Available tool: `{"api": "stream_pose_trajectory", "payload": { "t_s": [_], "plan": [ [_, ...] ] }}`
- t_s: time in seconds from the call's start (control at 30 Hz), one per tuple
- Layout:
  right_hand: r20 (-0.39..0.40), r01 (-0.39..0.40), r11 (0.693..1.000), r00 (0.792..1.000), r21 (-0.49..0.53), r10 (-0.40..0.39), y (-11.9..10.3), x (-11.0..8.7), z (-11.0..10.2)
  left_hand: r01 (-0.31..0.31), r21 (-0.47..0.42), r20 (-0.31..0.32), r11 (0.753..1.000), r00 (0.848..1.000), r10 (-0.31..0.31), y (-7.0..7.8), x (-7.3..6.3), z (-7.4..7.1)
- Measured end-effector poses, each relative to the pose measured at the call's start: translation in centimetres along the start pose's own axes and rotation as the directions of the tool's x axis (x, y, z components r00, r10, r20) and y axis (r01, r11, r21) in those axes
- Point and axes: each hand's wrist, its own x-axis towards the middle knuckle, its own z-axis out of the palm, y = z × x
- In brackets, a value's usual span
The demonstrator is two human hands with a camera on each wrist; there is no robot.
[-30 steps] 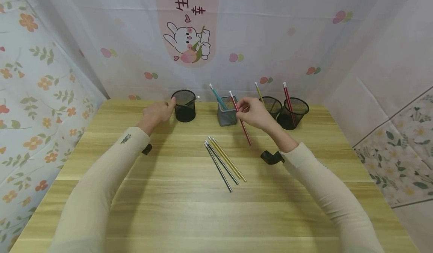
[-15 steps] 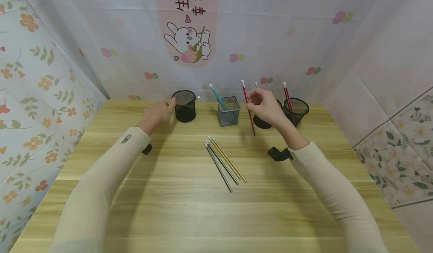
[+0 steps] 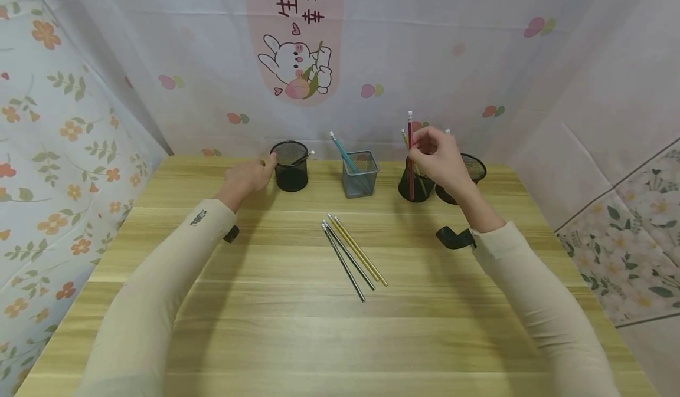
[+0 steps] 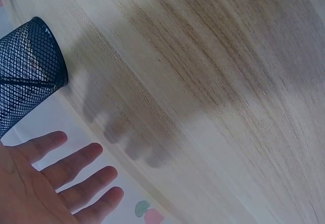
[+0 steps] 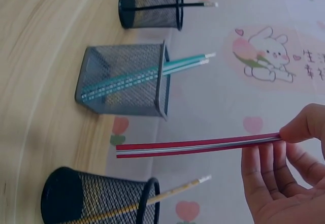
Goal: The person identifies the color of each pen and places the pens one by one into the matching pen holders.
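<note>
My right hand (image 3: 438, 155) pinches a red striped pencil (image 5: 198, 147) near its eraser end, between thumb and fingers. The pencil hangs almost upright, overlapping a round black mesh cup (image 3: 421, 192) in the head view. A yellow pencil (image 5: 175, 189) leans in that cup. On the left, my left hand (image 3: 247, 179) is beside another round black mesh cup (image 3: 291, 179), thumb at its rim. The left wrist view has the fingers (image 4: 84, 187) straight and spread next to the mesh. One black pencil (image 5: 195, 4) stands in that cup.
A square grey mesh holder (image 3: 359, 184) with teal pencils (image 3: 342, 150) stands between the black cups. Another black mesh cup (image 3: 475, 170) is partly behind my right hand. Two black pencils (image 3: 345, 261) and two yellow pencils (image 3: 366, 258) lie mid-table. A printed curtain (image 3: 212, 49) hangs behind.
My right hand has carried the red pencil rightward, from the square holder to the round cup with the yellow pencil, and turned it more upright. My left hand has stayed in place.
</note>
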Motion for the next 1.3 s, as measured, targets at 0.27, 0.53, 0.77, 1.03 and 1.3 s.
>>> {"api": "stream_pose_trajectory", "payload": {
  "t_s": [0.27, 0.53, 0.77, 1.03, 1.3],
  "plan": [
    [-0.122, 0.021, 1.000, 0.992, 0.022, -0.018, 0.5, 0.2, -1.8, 0.002, 0.024, 0.005, 1.000, 1.000, -0.002, -0.1, 0.1, -0.1],
    [-0.239, 0.042, 0.996, 0.971, 0.075, -0.023, 0.6, 0.2, -4.1, 0.017, 0.049, -0.002, 0.999, 1.000, -0.017, 0.1, -0.1, -0.4],
    [-0.349, 0.062, 0.989, 0.937, 0.132, -0.012, 2.6, 0.6, -6.3, 0.014, 0.072, 0.004, 0.997, 1.000, -0.014, 0.0, -0.1, -0.4],
    [-0.391, 0.063, 0.976, 0.920, 0.210, 0.024, 1.7, -0.1, -7.6, 0.009, 0.073, 0.018, 0.997, 1.000, -0.010, -0.3, 0.3, -0.2],
    [-0.417, 0.047, 0.964, 0.906, 0.262, 0.069, 2.7, 0.1, -8.4, 0.010, 0.061, 0.013, 0.998, 1.000, -0.011, -0.1, 0.2, -0.3]
  ]
}}
